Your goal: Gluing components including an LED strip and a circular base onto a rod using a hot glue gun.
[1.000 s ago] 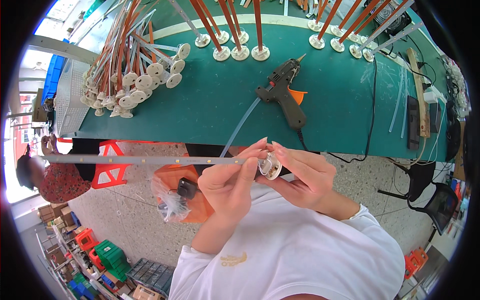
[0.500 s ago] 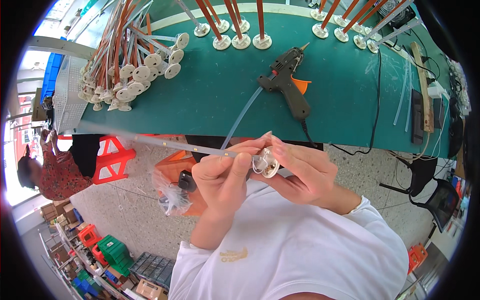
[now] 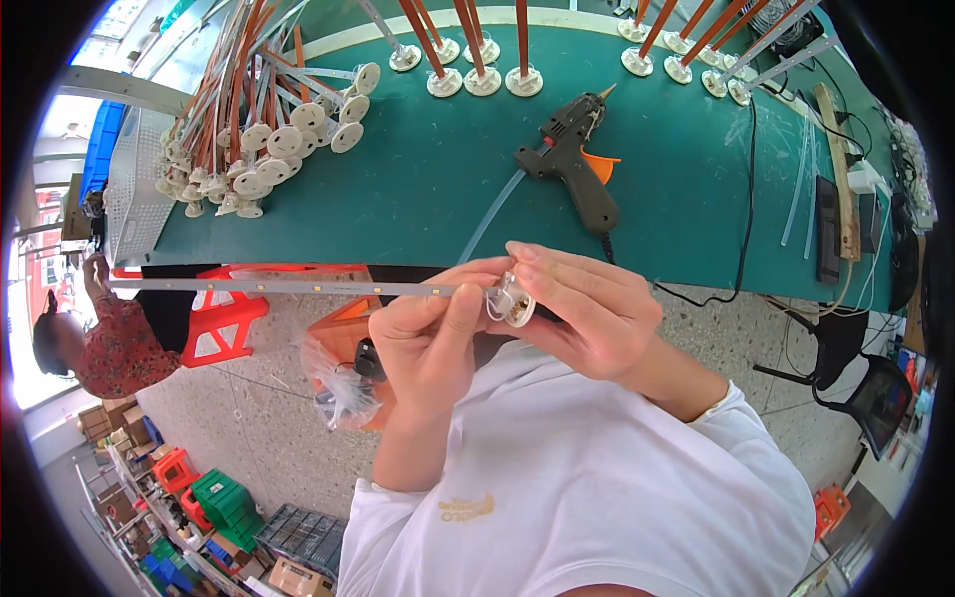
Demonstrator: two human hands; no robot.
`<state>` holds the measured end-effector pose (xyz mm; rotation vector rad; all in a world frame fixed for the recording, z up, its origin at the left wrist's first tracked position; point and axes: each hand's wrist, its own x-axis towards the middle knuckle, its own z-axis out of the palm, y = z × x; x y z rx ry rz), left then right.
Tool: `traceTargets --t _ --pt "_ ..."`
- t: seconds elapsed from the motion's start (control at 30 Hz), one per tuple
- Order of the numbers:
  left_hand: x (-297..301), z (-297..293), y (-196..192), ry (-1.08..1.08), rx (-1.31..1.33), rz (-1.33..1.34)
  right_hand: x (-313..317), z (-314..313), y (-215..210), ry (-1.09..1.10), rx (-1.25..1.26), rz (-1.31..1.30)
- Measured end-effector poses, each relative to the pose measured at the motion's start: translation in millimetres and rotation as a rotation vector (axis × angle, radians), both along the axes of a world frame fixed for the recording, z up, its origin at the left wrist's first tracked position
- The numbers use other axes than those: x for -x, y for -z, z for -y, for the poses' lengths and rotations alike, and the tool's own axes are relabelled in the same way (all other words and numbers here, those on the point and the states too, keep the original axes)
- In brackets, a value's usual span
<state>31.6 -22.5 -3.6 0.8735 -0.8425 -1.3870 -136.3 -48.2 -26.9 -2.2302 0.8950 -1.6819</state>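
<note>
My left hand pinches one end of a thin LED strip, a pale bar with small yellow chips that stretches out to the left. In my right hand is a small round white cap, tilted so its hollow inside shows. Thin white wires loop between the strip's end and the cap. Both hands meet close together in front of my chest, just off the table's near edge. Beyond them a dark glue gun lies on the table, a translucent glue stick out of its back.
The green table bears a heap of strips with white round bases at left. Several more strips stand upright on glued bases along the back. A black cord runs at right. Another person sits at far left.
Both hands have shifted slightly left with the strip and cap. The strip's far end has swung down, so it now lies nearly level.
</note>
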Motion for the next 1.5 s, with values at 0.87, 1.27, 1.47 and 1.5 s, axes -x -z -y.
traceTargets --t 0.87,1.27,1.47,1.5 --pt "-50 28 -18 -0.036 0.423 0.178 -13 11 -10 -0.499 -0.785 0.443" --pt "-59 59 -8 -0.343 0.332 0.750 29 42 -6 0.562 -0.645 -0.652" --pt "-51 76 17 -0.287 0.328 0.890 54 44 -1 0.635 -0.617 -0.701" --pt "-47 78 18 -0.283 0.336 0.887 58 43 -2 0.661 -0.636 -0.702"
